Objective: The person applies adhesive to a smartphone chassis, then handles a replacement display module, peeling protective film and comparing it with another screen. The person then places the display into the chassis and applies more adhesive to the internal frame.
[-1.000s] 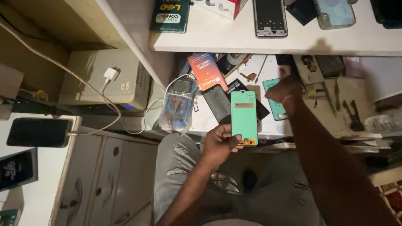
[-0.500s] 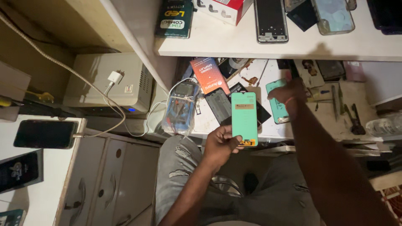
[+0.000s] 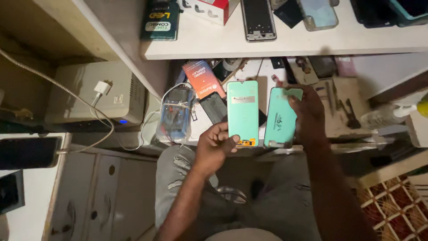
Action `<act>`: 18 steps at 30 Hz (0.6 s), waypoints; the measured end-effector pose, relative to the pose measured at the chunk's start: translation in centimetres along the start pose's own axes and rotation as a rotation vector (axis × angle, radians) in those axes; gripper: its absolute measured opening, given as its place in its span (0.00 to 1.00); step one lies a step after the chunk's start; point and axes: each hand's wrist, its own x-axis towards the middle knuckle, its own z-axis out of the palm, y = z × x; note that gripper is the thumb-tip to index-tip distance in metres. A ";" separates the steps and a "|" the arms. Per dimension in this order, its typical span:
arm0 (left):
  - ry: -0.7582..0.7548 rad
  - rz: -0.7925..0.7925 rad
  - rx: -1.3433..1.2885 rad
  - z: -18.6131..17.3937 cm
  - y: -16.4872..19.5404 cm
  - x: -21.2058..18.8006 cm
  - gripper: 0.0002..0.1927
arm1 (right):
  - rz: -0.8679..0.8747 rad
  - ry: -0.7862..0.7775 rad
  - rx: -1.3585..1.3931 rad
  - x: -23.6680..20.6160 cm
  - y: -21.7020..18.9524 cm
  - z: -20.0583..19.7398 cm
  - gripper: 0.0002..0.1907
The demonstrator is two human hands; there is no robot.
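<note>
- Our left hand [image 3: 215,149] grips one green panel [image 3: 242,112] by its lower edge (upright, above the bench [image 3: 345,129]).
- Our right hand [image 3: 307,114] clasps a second green panel [image 3: 279,120], just beside the first.
- An orange box [image 3: 203,79] lies behind.

Two mint-green phone screen panels [image 3: 242,111] [image 3: 281,118] side by side above lap; orange-red flat box [image 3: 203,78] on bench; dark green box [image 3: 159,20], red-white box [image 3: 209,8] on shelf.

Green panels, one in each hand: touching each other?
Apart. The head view shows a dark gap between the left panel and the right panel along their whole length.
</note>
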 end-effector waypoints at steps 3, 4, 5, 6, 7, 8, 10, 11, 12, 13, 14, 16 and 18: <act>-0.023 -0.005 0.006 0.7 0.5 -0.7 0.18 | -0.216 -0.095 -0.009 -1.3 -2.1 0.5 0.17; -0.027 -0.017 0.001 0.9 0.6 -0.8 0.19 | -0.335 -0.140 -0.058 -1.5 -2.6 0.6 0.19; -0.033 -0.001 0.003 1.1 0.7 -1.0 0.19 | -0.271 -0.129 0.026 -1.6 -2.9 0.8 0.20; -0.038 0.015 0.004 1.3 0.7 -1.3 0.19 | -0.208 -0.119 0.110 -1.6 -3.2 0.9 0.21; -0.043 0.032 0.005 1.4 0.7 -1.5 0.19 | -0.145 -0.110 0.194 -1.6 -3.3 1.1 0.22; -0.043 0.033 0.006 1.6 0.6 -1.7 0.19 | -0.142 -0.112 0.200 -1.7 -3.5 1.1 0.22; -0.040 0.033 0.008 1.8 0.5 -2.0 0.19 | -0.135 -0.118 0.212 -1.8 -3.7 1.2 0.23; -0.038 0.031 0.011 1.8 0.5 -2.2 0.19 | -0.148 -0.116 0.196 -1.9 -3.8 1.3 0.24; -0.035 0.028 0.014 1.8 0.5 -2.3 0.19 | -0.160 -0.113 0.181 -2.0 -3.9 1.3 0.25; -0.032 0.025 0.017 1.9 0.5 -2.4 0.18 | -0.172 -0.110 0.165 -2.2 -4.0 1.4 0.25; -0.033 0.033 0.015 2.0 0.5 -2.5 0.18 | -0.157 -0.102 0.191 -2.3 -4.1 1.3 0.26; -0.034 0.047 0.011 2.0 0.7 -2.7 0.18 | -0.126 -0.086 0.245 -2.5 -4.3 1.4 0.27; -0.052 0.078 0.011 2.1 0.8 -2.9 0.18 | -0.183 -0.088 0.135 -2.6 -4.4 1.2 0.25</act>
